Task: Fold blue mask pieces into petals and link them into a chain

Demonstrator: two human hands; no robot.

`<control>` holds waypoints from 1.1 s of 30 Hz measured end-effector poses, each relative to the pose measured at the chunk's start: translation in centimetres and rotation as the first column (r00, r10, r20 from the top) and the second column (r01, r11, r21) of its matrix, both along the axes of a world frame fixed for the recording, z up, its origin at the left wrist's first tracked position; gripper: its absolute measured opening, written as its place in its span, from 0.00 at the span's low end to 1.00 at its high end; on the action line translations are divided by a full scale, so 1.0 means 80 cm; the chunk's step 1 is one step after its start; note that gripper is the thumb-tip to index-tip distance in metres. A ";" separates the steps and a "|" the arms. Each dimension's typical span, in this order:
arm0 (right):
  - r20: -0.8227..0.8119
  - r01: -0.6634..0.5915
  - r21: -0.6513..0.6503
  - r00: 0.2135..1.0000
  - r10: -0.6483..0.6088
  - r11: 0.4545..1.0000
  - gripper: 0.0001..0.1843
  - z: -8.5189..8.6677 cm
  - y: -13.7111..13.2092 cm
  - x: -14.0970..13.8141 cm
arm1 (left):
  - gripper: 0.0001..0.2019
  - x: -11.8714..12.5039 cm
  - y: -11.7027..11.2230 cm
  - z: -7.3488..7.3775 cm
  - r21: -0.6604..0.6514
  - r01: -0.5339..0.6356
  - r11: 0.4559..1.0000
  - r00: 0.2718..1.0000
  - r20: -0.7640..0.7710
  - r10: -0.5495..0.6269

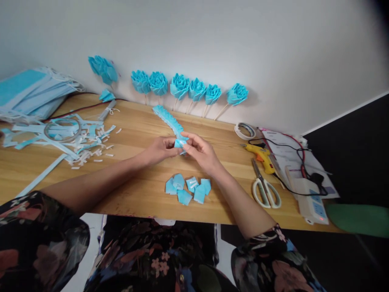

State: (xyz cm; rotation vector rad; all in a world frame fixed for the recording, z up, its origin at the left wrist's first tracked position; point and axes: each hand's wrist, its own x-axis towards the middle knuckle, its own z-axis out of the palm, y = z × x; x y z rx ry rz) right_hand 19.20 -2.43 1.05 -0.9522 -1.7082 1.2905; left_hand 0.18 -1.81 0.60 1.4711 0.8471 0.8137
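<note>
Both my hands meet over the middle of the table around one small piece of blue mask fabric [180,143]. My left hand [161,150] pinches its left side, and my right hand [199,150] grips its right side with the thumb across the front. Just behind my fingers begins a long row of overlapping folded blue pieces [167,119], slanting away to the back left. Nearer my body lie several loose blue cut pieces [184,197], one carrying a whitish shiny strip [192,183].
Several blue fabric roses [179,86] on sticks lean along the wall. At left are stacked face masks [27,91], scraps [91,150] and a tape roll [63,129]. At right lie white tape [244,130], a yellow glue gun [263,158], scissors [265,190] and a power strip [311,205].
</note>
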 end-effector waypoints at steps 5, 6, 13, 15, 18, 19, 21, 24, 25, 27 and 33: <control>0.076 -0.011 0.070 0.997 0.006 0.998 0.22 0.001 -0.001 0.000 | 0.14 -0.002 0.001 0.000 0.026 0.035 0.999 0.999 -0.038 -0.034; 0.078 -0.006 0.085 0.997 -0.001 0.996 0.21 0.000 -0.001 0.001 | 0.14 -0.002 0.001 -0.001 0.022 0.026 0.999 0.999 -0.040 -0.025; -0.038 0.029 0.067 0.999 -0.027 0.997 0.29 -0.003 0.002 0.003 | 0.15 0.002 0.000 0.002 -0.052 -0.035 0.998 0.996 0.084 0.040; -0.064 0.021 0.067 0.998 -0.017 0.998 0.30 -0.002 0.001 0.000 | 0.15 0.001 0.000 0.003 -0.073 -0.039 0.997 0.993 0.108 0.047; -0.097 -0.020 0.033 0.995 0.023 0.999 0.32 -0.003 0.002 -0.001 | 0.14 -0.001 0.002 0.002 -0.097 -0.022 0.995 0.991 0.126 0.034; -0.106 -0.038 0.009 0.994 0.039 0.999 0.32 -0.003 0.004 0.000 | 0.14 -0.002 0.003 0.002 -0.100 -0.015 0.995 0.992 0.126 0.027; -0.117 -0.055 -0.042 0.992 0.050 0.998 0.32 -0.003 0.007 0.004 | 0.14 -0.005 0.005 0.001 -0.098 -0.004 0.995 0.993 0.114 0.015; -0.109 -0.025 -0.084 0.994 0.016 0.996 0.33 0.000 0.011 0.010 | 0.15 -0.008 0.007 0.000 -0.079 0.014 0.997 0.998 0.063 -0.009; -0.091 -0.022 -0.082 0.996 0.014 0.996 0.33 0.002 0.011 0.011 | 0.16 -0.009 0.008 0.000 -0.071 0.022 0.997 0.999 0.033 -0.020; -0.028 -0.037 -0.062 0.999 0.035 0.997 0.33 0.005 0.009 0.012 | 0.16 -0.011 0.008 0.000 -0.057 0.039 0.998 0.999 -0.030 -0.041; 0.086 0.025 0.010 0.996 -0.026 1.000 0.29 0.002 0.002 0.005 | 0.15 -0.010 0.012 0.001 -0.037 -0.010 0.999 1.000 -0.008 0.010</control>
